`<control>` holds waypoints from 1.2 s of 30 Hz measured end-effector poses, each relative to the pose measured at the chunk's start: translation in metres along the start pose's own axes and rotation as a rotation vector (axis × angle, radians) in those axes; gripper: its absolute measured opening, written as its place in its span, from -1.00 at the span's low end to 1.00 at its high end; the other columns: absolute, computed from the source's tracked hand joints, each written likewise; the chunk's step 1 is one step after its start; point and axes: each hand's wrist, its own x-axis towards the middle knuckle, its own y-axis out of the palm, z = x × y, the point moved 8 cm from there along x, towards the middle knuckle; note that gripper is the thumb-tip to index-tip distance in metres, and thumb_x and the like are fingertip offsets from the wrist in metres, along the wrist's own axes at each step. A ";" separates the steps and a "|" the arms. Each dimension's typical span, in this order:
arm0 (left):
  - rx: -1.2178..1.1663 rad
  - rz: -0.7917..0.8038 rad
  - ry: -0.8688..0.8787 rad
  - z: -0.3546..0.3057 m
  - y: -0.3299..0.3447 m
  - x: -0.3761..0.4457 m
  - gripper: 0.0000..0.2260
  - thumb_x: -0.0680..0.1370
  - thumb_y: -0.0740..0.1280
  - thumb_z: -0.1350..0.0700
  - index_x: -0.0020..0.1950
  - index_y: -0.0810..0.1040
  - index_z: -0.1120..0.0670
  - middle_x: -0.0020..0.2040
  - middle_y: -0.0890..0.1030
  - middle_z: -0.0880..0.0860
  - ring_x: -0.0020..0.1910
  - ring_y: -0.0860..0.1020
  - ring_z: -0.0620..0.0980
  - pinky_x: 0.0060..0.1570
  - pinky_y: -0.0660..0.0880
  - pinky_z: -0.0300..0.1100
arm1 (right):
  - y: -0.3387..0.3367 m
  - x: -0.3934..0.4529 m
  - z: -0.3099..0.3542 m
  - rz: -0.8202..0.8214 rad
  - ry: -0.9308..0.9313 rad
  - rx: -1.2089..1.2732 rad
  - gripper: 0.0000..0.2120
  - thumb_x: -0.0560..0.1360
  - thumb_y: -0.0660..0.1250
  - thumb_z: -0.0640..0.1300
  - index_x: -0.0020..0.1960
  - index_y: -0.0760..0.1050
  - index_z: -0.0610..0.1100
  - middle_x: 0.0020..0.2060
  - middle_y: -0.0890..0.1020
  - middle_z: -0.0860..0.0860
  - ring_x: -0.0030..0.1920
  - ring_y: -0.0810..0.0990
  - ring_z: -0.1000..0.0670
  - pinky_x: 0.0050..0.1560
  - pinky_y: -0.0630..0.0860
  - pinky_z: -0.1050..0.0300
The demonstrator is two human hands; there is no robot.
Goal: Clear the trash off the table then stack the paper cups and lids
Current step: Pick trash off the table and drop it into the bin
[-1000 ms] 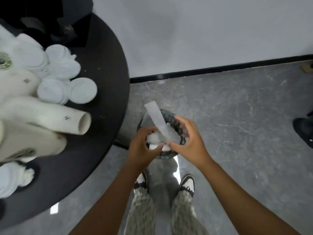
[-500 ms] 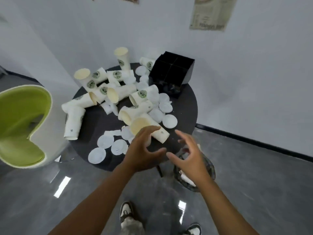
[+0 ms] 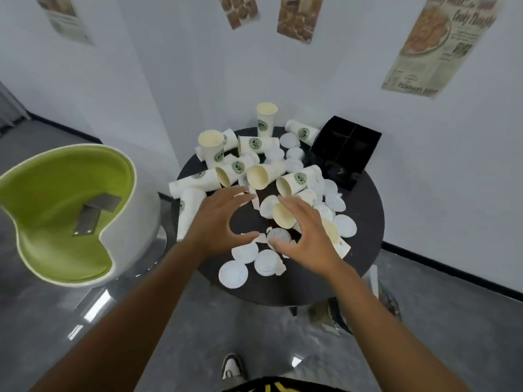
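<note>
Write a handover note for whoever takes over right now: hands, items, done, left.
Left hand and right hand: both open, empty, over the round black table.
Paper cups: most tipped over, two upright at the back, none stacked.
White lids: loose at the front and right, unstacked.
Torn paper scraps lie among them.
Mesh bin on the floor, right of the table.
Black divided organizer at the back right.
Left: bin the scraps, stack cups and lids.

hands (image 3: 218, 222) – 2 | posters (image 3: 441, 43) – 4 | black organizer (image 3: 343, 148) – 1 | green chair (image 3: 65, 210) – 1 | round table (image 3: 365, 244) – 1
</note>
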 end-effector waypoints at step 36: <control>0.010 0.364 0.198 0.256 0.077 0.125 -0.40 0.42 0.33 -0.28 0.43 0.50 -0.11 0.42 0.51 -0.06 0.43 0.42 0.01 0.37 0.32 -0.01 | 0.226 0.196 -0.129 -0.134 0.601 -0.208 -0.51 0.52 0.43 -0.07 0.43 0.46 -0.07 0.41 0.48 -0.05 0.41 0.45 -0.09 0.28 0.52 -0.05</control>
